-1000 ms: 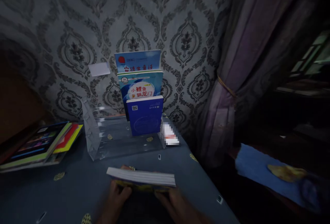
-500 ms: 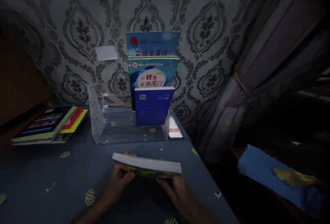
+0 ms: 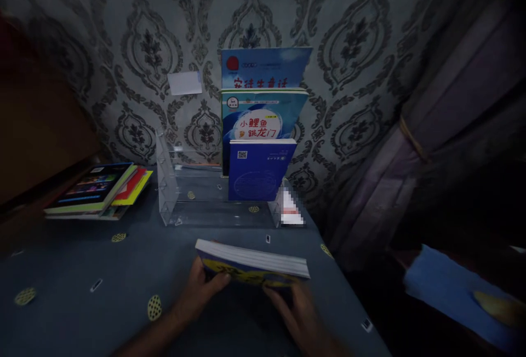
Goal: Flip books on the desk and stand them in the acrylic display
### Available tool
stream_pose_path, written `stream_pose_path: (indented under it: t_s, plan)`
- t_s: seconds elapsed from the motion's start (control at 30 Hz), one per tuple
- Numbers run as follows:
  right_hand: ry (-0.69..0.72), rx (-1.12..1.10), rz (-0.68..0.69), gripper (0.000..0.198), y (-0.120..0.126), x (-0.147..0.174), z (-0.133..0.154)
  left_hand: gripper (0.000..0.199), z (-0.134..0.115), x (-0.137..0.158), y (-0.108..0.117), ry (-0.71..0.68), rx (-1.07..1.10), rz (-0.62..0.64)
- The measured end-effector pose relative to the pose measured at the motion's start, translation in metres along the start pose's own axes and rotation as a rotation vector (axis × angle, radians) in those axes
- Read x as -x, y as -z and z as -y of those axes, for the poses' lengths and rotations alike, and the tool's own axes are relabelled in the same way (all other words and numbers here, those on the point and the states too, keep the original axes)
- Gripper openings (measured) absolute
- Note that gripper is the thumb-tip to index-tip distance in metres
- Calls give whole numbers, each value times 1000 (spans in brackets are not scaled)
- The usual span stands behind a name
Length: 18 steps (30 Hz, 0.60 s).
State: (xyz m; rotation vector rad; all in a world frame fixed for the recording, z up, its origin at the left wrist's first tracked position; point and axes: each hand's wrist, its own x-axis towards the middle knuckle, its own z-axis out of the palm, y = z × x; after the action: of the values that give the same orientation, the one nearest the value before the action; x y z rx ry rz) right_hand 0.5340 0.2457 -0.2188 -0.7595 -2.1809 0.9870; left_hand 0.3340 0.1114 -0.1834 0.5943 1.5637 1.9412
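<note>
Between my two hands is a thick book with a dark blue and yellow cover, its white page edges facing up and away from me. My left hand grips its left end, thumb on the cover. At the right end, my right hand pinches it the same way. The fingers behind the book are mostly hidden. Beyond it stands a clear tiered rack. On the rack's right side a blue book, a teal book and a light blue book stand one behind another.
Several books lie in a stack at the left of the patterned tablecloth. A white card is on the wallpapered wall. A tied curtain hangs at the right, past the table's edge, above a blue cloth.
The held book has tilted so more of its yellow and blue cover shows. My view has turned slightly left, shifting the scene rightward. Both hands keep their grip.
</note>
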Motion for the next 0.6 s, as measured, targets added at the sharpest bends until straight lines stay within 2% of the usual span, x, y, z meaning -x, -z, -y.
stream_pose_path:
  t_s: [0.13, 0.27, 0.43, 0.5, 0.6]
  plan:
    - [9, 1, -43, 49, -2, 3, -5, 51, -4, -1, -1, -42, -12, 98]
    - [26, -18, -55, 50, -2, 3, -2, 44, -23, -8, 0, -75, -106, 177]
    - [70, -22, -22, 48, 1, 0, 3, 28, -63, -20, 11, -154, -361, 443]
    - [123, -27, 13, 42, 3, -1, 5, 32, -75, -19, 17, -157, -435, 491]
    - [241, -32, 55, 38, 6, 0, 8, 46, -80, -13, 27, -150, -521, 497]
